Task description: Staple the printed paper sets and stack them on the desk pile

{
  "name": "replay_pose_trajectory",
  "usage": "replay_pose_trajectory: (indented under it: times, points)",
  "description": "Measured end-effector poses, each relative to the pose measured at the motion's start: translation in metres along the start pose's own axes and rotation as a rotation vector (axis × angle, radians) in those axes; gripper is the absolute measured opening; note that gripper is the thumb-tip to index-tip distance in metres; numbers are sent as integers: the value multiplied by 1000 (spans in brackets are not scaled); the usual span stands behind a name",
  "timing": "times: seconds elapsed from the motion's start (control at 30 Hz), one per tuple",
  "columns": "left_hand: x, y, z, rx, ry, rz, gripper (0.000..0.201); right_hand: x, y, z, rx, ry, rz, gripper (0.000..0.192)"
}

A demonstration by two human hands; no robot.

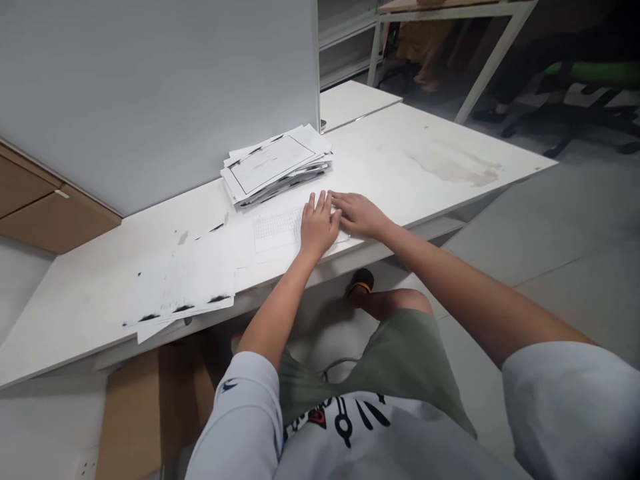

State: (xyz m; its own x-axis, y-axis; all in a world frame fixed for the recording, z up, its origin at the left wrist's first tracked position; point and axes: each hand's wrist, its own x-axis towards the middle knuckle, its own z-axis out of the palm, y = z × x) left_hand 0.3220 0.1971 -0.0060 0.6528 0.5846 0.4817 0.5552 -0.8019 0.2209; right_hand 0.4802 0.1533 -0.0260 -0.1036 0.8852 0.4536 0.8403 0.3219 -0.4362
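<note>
A white sheet of paper (274,232) printed with a faint grid lies on the white desk in front of me. My left hand (319,227) rests flat on its right part, fingers stretched out and pointing away from me. Beside it, my right hand (361,215) lies over the sheet's right end, its fingers extended toward the left hand and touching or nearly touching it. Just beyond both hands stands a thick, uneven stack of papers (277,165). To the left, several loose sheets (187,277) with black smudges along their edge overhang the front of the desk.
A grey partition panel (165,87) rises behind the desk (400,153). Brown drawers (55,200) stand at the far left, and a cardboard box (133,413) is below the desk. At upper right are another table (450,10), a green-seated chair (595,73) and parts of other people.
</note>
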Motion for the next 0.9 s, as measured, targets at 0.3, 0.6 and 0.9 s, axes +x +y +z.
replay_pose_trajectory:
  times: [0.3,0.6,0.9]
  points:
    - [-121,-40,-71,188,113,-418,46,3,-6,-7,-136,91,-8,37]
    - [-157,47,-71,278,-126,-350,46,2,2,-10,-119,213,59,36]
    - [-241,17,-89,22,103,-52,36,19,-10,-33,-215,39,158,33]
